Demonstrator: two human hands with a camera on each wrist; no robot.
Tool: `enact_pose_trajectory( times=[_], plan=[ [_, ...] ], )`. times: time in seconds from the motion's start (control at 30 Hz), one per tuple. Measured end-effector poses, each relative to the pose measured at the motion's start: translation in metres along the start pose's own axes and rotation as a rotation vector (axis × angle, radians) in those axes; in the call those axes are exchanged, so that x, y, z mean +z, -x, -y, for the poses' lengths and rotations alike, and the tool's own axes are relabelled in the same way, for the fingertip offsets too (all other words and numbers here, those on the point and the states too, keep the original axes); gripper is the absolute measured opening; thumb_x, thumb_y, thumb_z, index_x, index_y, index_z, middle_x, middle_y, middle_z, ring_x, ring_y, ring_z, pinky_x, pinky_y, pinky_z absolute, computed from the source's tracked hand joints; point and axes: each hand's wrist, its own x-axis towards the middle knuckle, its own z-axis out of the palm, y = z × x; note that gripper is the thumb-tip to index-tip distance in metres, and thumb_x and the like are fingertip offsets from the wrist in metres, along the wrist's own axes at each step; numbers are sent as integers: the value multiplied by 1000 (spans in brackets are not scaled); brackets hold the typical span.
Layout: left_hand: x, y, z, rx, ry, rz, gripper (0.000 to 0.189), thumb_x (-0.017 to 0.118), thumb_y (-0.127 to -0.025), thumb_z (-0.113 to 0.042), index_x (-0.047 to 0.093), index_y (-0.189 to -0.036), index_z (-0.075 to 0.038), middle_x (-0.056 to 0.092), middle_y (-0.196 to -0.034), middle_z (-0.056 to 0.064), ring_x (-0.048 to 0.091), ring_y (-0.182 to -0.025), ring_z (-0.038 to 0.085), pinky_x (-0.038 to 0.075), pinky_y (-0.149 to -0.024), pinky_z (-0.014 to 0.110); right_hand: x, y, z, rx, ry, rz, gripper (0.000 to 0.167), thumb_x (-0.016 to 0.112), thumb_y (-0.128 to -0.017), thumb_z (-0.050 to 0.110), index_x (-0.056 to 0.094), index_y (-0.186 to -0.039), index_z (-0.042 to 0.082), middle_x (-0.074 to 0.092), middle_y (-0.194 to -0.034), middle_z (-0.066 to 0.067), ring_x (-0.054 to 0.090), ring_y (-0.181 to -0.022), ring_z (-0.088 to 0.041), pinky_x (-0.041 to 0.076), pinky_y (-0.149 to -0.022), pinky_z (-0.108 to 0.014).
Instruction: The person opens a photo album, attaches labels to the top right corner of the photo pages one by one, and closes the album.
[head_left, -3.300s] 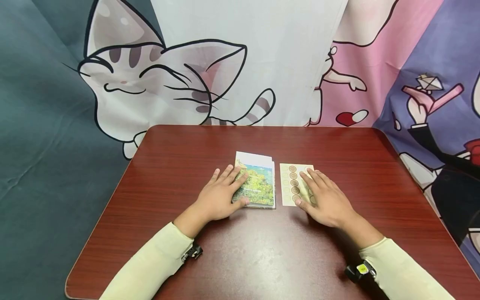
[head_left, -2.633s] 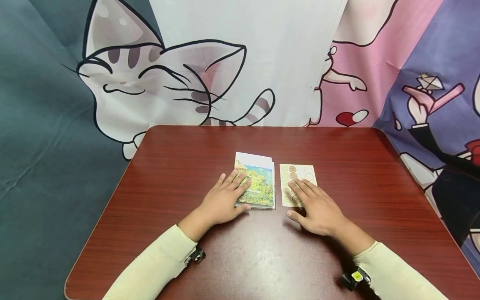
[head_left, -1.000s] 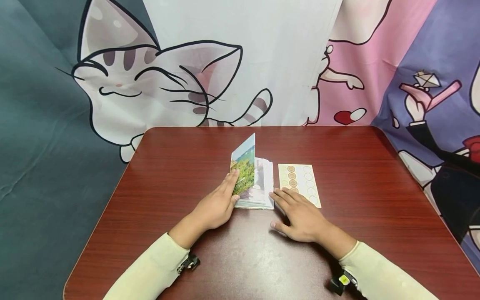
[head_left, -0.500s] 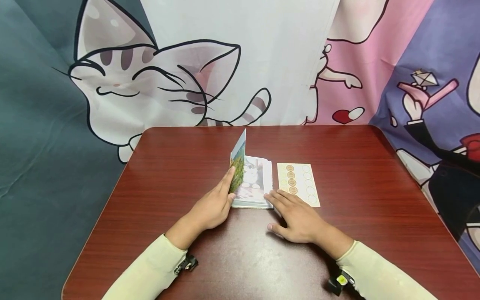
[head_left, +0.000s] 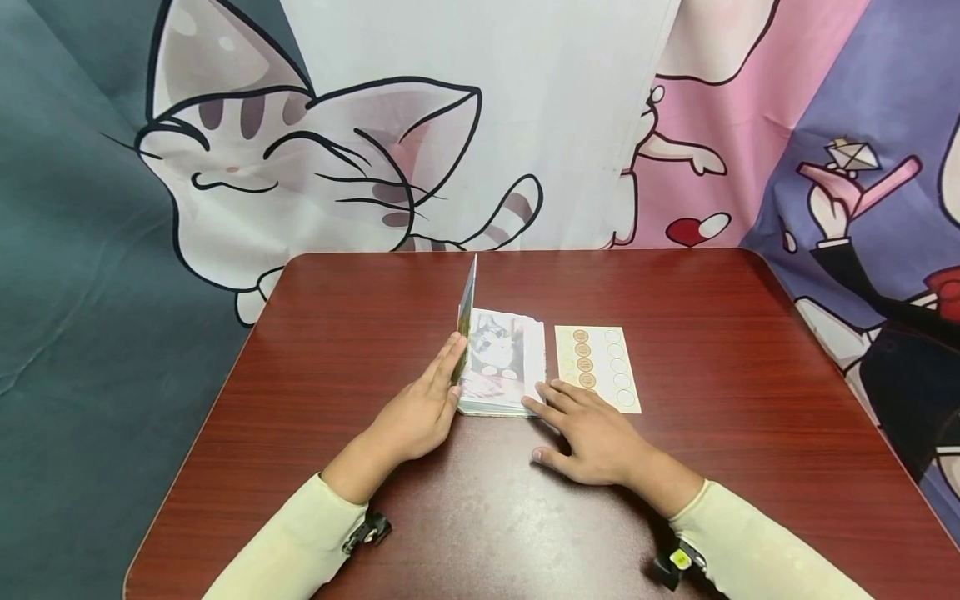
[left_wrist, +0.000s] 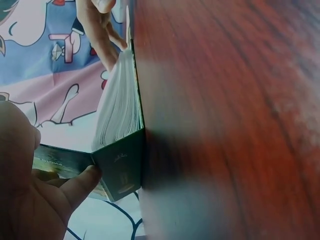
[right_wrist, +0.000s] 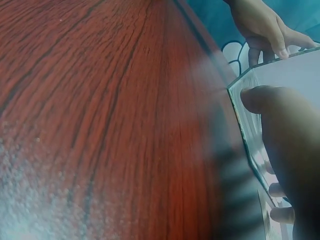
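A small photo album [head_left: 529, 354] lies on the table, its front cover [head_left: 468, 302] standing nearly upright on the left. The first page shows a pale picture of a cat. My left hand [head_left: 414, 417] holds straight fingers against the outside of the cover; in the left wrist view its thumb [left_wrist: 82, 185] touches near the spine [left_wrist: 120, 165]. My right hand [head_left: 596, 437] lies with spread fingers, the fingertips touching the album's lower right edge. Beneath that hand's other fingers, the lower left part of a cream sheet [head_left: 617, 354] with round coin-like prints is hidden.
The reddish-brown table [head_left: 360, 317] has rounded corners and its far edge meets a cartoon-printed cloth [head_left: 585, 125]. Both forearms wear pale sleeves with a dark strapped device at each wrist.
My left hand has swung the cover from lying flat to nearly upright, baring the page. My right hand has moved left from the sheet to the album's edge.
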Motion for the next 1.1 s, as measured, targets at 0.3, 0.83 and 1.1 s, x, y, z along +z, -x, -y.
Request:
enact_pose_trajectory(
  times=[0.3, 0.83, 1.1],
  plan=[
    [0, 5, 5, 78, -7, -184, 86, 52, -95, -1, -3, -161, -13, 12, -169, 20, 39, -144, 37, 52, -97, 50, 2, -2, 2, -2, 37, 3, 73, 56, -95, 65, 45, -157, 28, 46, -157, -8, 40, -145, -33, 32, -115, -57],
    [-29, 8, 10, -161, -125, -632, 30, 63, -88, -12, 64, -116, 0, 62, -119, 18, 63, -101, 38, 53, -70, 52, 4, -6, 0, -58, 75, -52, 70, 60, -93, 61, 51, -153, 25, 51, -152, -10, 43, -142, -33, 31, -117, -54],
    [-39, 20, 21, -468, -246, -494, 26, 62, -89, -17, 70, -113, -8, 66, -111, 16, 61, -100, 40, 50, -75, 56, 4, -6, -1, -54, 79, -52, 70, 59, -94, 62, 51, -153, 26, 50, -153, -9, 43, -142, -34, 33, -114, -58]
  ],
)
